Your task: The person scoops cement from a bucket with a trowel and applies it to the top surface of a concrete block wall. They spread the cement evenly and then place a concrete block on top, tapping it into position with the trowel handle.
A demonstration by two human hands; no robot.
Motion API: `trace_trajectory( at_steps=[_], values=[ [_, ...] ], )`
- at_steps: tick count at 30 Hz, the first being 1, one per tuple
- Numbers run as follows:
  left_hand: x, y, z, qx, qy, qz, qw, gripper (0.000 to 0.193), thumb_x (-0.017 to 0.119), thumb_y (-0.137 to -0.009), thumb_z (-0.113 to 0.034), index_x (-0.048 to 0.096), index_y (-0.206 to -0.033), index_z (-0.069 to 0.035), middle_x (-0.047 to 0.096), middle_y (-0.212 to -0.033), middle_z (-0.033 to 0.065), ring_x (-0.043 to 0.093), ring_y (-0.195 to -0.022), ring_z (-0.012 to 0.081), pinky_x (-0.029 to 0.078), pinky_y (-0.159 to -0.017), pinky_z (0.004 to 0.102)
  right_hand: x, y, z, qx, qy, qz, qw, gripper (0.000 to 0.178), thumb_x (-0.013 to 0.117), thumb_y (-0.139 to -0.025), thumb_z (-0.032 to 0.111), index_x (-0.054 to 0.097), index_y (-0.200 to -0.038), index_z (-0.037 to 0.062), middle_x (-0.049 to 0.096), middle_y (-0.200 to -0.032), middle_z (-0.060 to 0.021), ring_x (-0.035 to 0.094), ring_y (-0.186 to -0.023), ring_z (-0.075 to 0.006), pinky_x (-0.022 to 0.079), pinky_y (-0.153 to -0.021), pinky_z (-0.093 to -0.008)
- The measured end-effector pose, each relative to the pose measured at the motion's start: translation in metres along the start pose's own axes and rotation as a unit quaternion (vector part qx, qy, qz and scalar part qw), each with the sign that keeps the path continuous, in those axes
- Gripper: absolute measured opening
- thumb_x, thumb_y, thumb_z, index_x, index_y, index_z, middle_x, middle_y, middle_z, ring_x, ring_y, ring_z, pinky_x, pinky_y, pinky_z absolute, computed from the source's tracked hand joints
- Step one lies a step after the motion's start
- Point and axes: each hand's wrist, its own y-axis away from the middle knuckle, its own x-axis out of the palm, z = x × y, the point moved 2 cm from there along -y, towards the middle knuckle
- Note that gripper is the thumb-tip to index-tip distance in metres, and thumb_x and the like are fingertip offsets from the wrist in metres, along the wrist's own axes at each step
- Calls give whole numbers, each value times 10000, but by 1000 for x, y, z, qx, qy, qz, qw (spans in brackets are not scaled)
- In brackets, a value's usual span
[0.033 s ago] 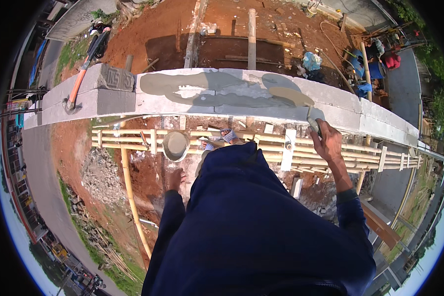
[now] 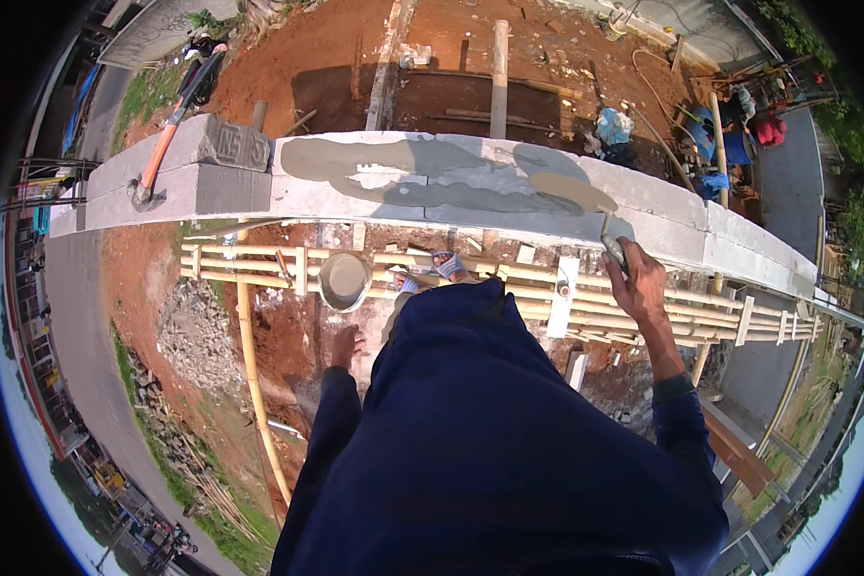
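My right hand (image 2: 640,283) grips the handle of a trowel (image 2: 571,190). The trowel's mortar-coated blade lies over the right end of a wet grey mortar patch (image 2: 355,158). This patch spreads along the top of a pale block wall (image 2: 662,219), leaving a few bare spots. My left hand (image 2: 347,346) hangs low with nothing in it, fingers loosely apart. Just beyond it is a round bucket (image 2: 357,303) holding grey mortar. On the wall's left part sits a raised block (image 2: 230,154), and beside it a hammer with an orange handle (image 2: 158,154) rests across the blocks.
Bamboo poles (image 2: 662,298) form a platform along the near side of the wall, with my feet (image 2: 448,264) at its middle. A white board (image 2: 563,298) crosses the poles. Beyond the wall are red soil, an upright post (image 2: 499,77) and blue plastic bags (image 2: 614,125).
The view has shifted slightly, and the trowel and my right hand are a little farther right in it. My left hand stays almost still beside the bucket.
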Motion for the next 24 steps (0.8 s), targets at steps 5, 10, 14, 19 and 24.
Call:
trace_trajectory(
  at_steps=[5,10,14,19,24],
  values=[
    [13,-24,8,8,-31,23,999,452,629,-998,-401,640,-1340,-105,707,-1123,41,694,-914,178,504,-736,367,23,-37,49,79,-59,54,994,412,684,-991,275,650,-1277,-21,743,-1075,-274,754,-879,-423,591,-748,-481],
    [46,-16,-8,67,-44,21,997,385,629,-990,-368,689,-1255,-94,695,-1060,12,678,-854,151,524,-726,368,65,-93,119,46,-108,58,991,406,668,-998,316,678,-1235,-14,728,-955,-289,718,-898,-465,551,-795,-520],
    [42,-20,42,152,-72,1,986,355,633,-991,-362,702,-1241,-120,698,-1047,-9,679,-837,137,520,-723,360,78,-161,185,-35,-41,30,998,408,687,-957,324,675,-1253,44,722,-1059,-245,719,-936,-438,555,-817,-529],
    [53,-8,54,117,-48,-16,992,230,569,-1019,-185,716,-1140,-54,723,-1044,40,739,-786,164,576,-602,347,119,-214,236,-113,-29,49,992,370,715,-933,292,655,-1202,45,695,-1016,-198,717,-915,-408,561,-784,-525],
    [62,-16,137,102,68,-11,992,254,634,-1015,-323,694,-1203,-162,732,-1015,-12,714,-831,156,527,-675,375,156,-197,282,-201,-19,113,973,420,717,-942,256,655,-1278,11,701,-988,-215,701,-884,-429,555,-752,-520]
  ],
)
